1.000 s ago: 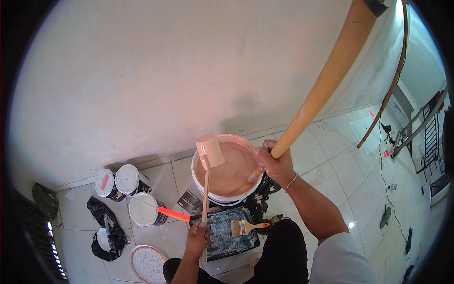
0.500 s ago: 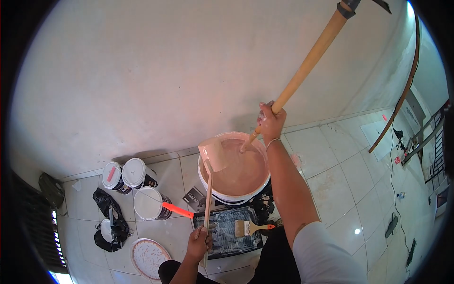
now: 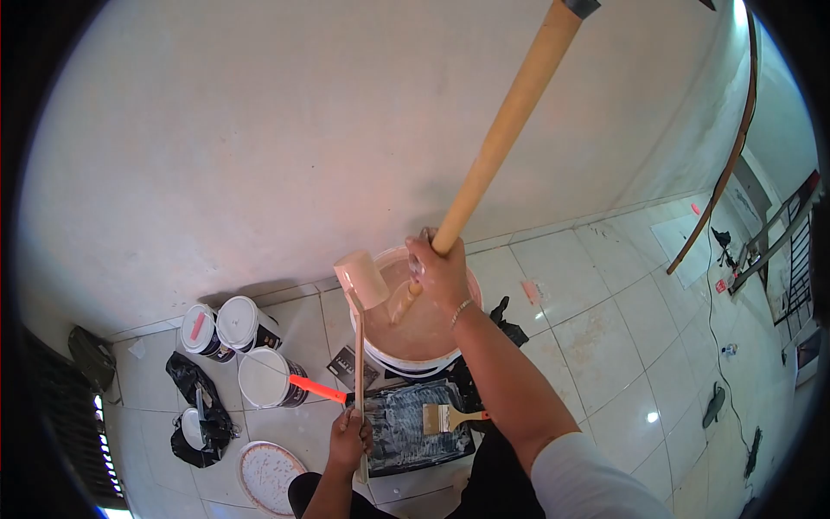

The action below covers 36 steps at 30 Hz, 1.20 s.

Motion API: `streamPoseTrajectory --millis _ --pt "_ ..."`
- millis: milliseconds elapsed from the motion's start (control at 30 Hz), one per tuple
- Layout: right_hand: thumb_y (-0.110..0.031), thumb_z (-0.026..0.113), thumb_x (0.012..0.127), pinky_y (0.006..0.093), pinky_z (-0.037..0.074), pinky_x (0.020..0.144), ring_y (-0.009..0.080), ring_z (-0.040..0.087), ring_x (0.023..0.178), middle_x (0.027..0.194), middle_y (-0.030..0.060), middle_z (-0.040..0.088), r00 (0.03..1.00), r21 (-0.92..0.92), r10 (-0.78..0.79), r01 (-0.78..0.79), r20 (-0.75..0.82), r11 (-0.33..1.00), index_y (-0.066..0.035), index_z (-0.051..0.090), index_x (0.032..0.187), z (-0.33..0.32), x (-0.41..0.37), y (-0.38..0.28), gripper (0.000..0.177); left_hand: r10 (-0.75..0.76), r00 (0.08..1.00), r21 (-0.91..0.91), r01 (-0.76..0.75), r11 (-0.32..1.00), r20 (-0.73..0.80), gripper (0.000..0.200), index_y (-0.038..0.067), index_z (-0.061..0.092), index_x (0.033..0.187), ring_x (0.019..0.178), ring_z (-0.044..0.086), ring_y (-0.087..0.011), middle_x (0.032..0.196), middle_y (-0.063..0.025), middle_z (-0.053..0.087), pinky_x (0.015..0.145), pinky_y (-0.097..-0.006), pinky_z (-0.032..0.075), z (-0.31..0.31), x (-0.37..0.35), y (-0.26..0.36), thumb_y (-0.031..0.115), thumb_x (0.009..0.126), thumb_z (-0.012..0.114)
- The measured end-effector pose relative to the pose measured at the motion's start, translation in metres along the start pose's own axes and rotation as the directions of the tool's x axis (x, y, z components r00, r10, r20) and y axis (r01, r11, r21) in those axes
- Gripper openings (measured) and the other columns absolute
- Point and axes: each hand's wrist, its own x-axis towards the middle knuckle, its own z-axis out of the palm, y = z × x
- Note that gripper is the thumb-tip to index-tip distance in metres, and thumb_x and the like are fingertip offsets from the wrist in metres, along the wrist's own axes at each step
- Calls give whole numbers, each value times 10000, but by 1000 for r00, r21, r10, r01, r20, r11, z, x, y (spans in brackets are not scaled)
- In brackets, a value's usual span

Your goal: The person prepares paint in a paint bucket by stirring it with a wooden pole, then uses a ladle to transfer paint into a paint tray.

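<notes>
My right hand (image 3: 439,270) grips a long wooden pole (image 3: 510,121), whose lower end dips into pinkish liquid in a round bucket (image 3: 380,342). My left hand (image 3: 350,439) is closed around the thin wooden handle (image 3: 360,372) of a dipper. The dipper's pink-coated cup (image 3: 362,278) is tilted over the bucket's left rim. Below the bucket lies a black tray (image 3: 393,432) smeared with white, and a flat paintbrush (image 3: 441,419) rests on it. Beside the tray is a tool with an orange handle (image 3: 318,388).
Several white paint tubs (image 3: 262,378) stand left of the bucket. A black plastic bag (image 3: 186,372) and a round spattered lid (image 3: 270,477) are on the tiles at the lower left. The wall (image 3: 259,147) rises behind. A curved brown pole (image 3: 735,151) and a cable are at the right.
My right hand has moved down and left with the pole, whose lower end has shifted left in the liquid. The dipper cup appears slightly further left, as the view has shifted too.
</notes>
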Motion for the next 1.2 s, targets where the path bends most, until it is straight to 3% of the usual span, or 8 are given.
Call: streamPoseTrajectory --millis 167,233,333,467,633,733,1100,1200 --pt "-85 616 819 243 318 395 55 416 441 534 -41 432 983 -77 153 -146 98 986 -76 435 606 -26 -39 -19 280 -10 1000 -15 10 1000 -8 249 72 514 994 425 363 -101 605 3 376 383 -266 354 1 4 -5 306 990 427" --pt "-105 621 813 256 332 409 54 406 447 539 -46 429 989 -326 32 16 143 945 -71 433 601 -42 -44 -19 286 -5 1000 2 5 1000 -2 243 72 505 983 426 364 -100 606 3 376 383 -267 356 1 5 -6 300 990 423" --pt "-122 626 807 261 339 421 53 405 452 531 -44 431 995 -425 -75 96 65 900 -69 434 597 -56 -34 -33 289 -7 1000 2 7 1000 13 234 68 498 973 427 365 -99 607 2 375 382 -266 357 1 3 -6 286 991 414" --pt "-122 632 810 259 343 421 55 410 455 522 -37 430 994 -422 -107 93 -10 902 -70 436 599 -72 10 -36 293 -39 999 7 39 999 18 220 62 494 966 430 365 -98 609 1 377 382 -266 359 1 -2 -6 262 989 403" --pt "-45 633 815 232 317 370 60 390 402 525 -28 426 960 -205 -260 234 -109 950 -90 422 673 -62 64 -12 258 -60 998 16 59 998 10 250 51 521 1020 429 363 -99 611 0 376 385 -267 360 11 -5 -2 269 993 402" --pt "-103 656 806 246 332 409 69 408 431 511 -22 443 950 -104 -276 263 -143 959 -83 447 609 -42 81 -2 289 -53 999 8 53 999 5 275 47 533 1063 429 361 -100 612 1 375 386 -269 360 16 -4 -6 279 996 402" --pt "-43 637 805 239 320 385 74 400 404 512 -20 424 992 24 -115 117 -57 993 -99 423 599 2 27 16 302 -20 1000 -32 20 999 3 314 45 540 1097 428 346 -97 610 8 367 401 -267 356 10 -5 -4 308 999 398" --pt "-63 627 813 237 328 401 67 414 429 516 -25 434 999 -2 -38 38 -2 999 -89 437 594 -3 -1 1 291 -27 999 -28 27 999 20 208 96 468 935 433 384 -97 615 6 388 380 -267 380 7 -1 -4 290 991 418"
